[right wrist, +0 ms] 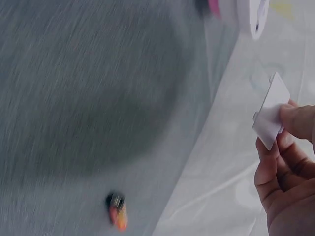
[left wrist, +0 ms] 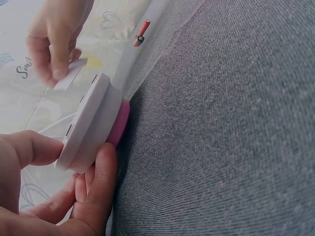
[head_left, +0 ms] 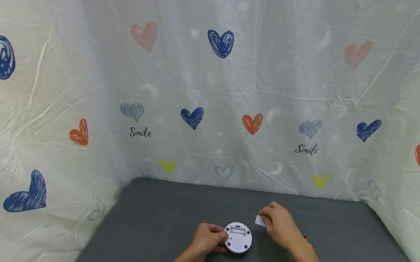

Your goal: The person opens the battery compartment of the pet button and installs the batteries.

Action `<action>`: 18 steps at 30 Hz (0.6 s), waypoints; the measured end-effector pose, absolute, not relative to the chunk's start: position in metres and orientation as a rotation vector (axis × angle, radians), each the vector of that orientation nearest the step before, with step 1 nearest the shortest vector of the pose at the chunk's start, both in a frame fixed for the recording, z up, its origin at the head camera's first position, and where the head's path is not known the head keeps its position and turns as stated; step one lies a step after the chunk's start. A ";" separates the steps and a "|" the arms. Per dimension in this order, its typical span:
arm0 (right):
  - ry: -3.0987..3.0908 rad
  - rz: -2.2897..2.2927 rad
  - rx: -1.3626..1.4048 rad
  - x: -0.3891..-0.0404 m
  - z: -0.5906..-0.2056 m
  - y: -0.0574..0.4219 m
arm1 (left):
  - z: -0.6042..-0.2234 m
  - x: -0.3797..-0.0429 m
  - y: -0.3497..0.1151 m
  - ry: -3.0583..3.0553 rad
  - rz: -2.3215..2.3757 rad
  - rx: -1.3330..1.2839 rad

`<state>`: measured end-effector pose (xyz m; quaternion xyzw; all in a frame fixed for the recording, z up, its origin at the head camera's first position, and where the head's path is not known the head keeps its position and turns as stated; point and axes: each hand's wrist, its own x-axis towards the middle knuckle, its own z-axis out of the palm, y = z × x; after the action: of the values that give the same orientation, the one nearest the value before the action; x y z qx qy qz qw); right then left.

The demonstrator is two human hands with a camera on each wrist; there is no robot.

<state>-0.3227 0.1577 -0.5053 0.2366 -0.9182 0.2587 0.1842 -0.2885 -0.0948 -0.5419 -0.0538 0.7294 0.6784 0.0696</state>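
Now the left hand (head_left: pixel 209 241) had its fingers clamped on the round device (head_left: pixel 237 243), whose nine-to-three slot (head_left: pixel 238 230) lay at eight o'clock from the white cover (head_left: pixel 259 221) pinched by the right hand (head_left: pixel 280 225).

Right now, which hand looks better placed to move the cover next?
Probably the right hand: it pinches the cover, while the left hand is occupied holding the round device.

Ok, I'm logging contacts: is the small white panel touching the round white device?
Apart. The head view shows gray tabletop in the gap between the small white panel and the round white device.
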 end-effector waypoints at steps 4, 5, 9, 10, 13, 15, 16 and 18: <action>-2.620 0.719 0.586 -0.323 -0.504 0.182 | -0.541 -0.288 -0.095 2.193 2.047 -0.157; -2.625 0.714 0.572 -0.324 -0.503 0.188 | -0.541 -0.288 -0.095 2.193 2.048 -0.155; -2.665 0.696 0.520 -0.323 -0.504 0.214 | -0.541 -0.287 -0.095 2.190 2.048 -0.150; -2.675 0.694 0.505 -0.322 -0.504 0.220 | -0.541 -0.287 -0.095 2.192 2.045 -0.150; -2.705 0.687 0.464 -0.321 -0.507 0.238 | -0.541 -0.287 -0.095 2.193 2.042 -0.150; -2.714 0.681 0.435 -0.320 -0.509 0.248 | -0.541 -0.287 -0.095 2.192 2.044 -0.146; -2.719 0.677 0.421 -0.319 -0.510 0.254 | -0.541 -0.287 -0.095 2.191 2.046 -0.145; -2.734 0.665 0.386 -0.318 -0.513 0.264 | -0.542 -0.288 -0.095 2.191 2.046 -0.145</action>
<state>-0.3182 0.2637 -0.5132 0.1345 -0.9517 0.2316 0.1502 -0.2875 -0.0955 -0.5416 -0.0481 0.7282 0.6800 0.0704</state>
